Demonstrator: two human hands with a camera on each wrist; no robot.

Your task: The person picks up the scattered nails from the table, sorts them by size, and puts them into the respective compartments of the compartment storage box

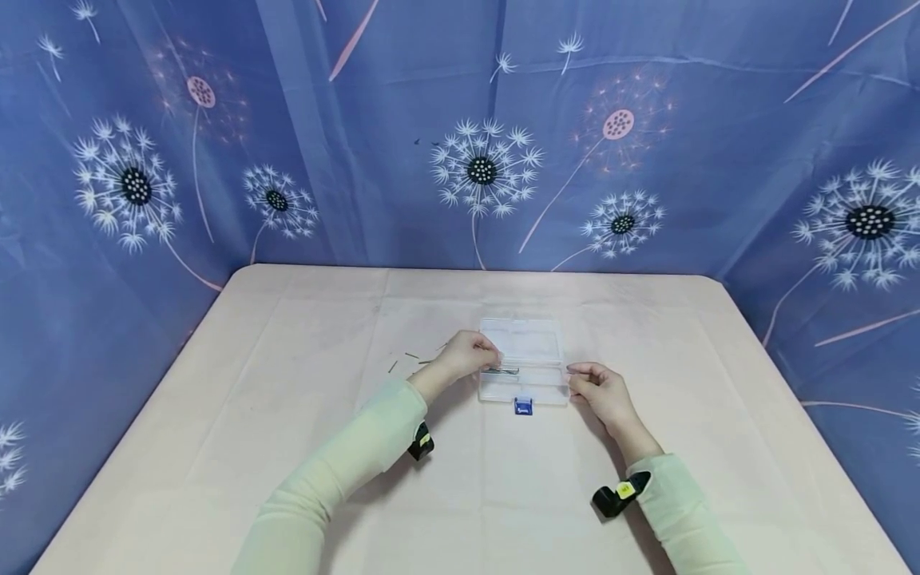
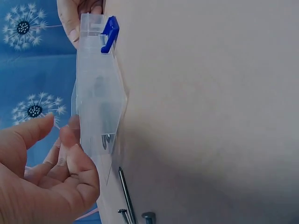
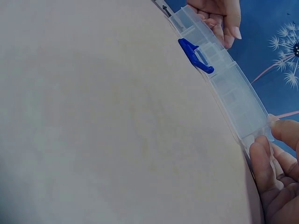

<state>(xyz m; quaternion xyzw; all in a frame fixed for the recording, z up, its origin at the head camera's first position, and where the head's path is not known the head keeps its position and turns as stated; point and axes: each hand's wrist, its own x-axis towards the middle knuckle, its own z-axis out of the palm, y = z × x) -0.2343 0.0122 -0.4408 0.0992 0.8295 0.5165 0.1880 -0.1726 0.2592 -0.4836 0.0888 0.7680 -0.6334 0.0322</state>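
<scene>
A clear plastic compartment box (image 1: 532, 391) with a blue latch (image 1: 523, 406) lies on the table, its lid (image 1: 521, 339) folded back. Several metal nails (image 1: 503, 370) lie in a left compartment; their tips show through the wall in the left wrist view. My left hand (image 1: 469, 354) is over the box's left side, fingers loosely bent and thumb apart from them, nothing between. At the right end of the box, my right hand (image 1: 600, 391) holds the edge, thumb at the top rim and fingers against the end wall (image 3: 254, 140).
Loose nails (image 2: 125, 196) are scattered on the table left of the box, partly behind the left forearm. A pale cloth covers the table (image 1: 287, 447). Blue dandelion-print curtains (image 1: 402, 208) hang behind and at both sides.
</scene>
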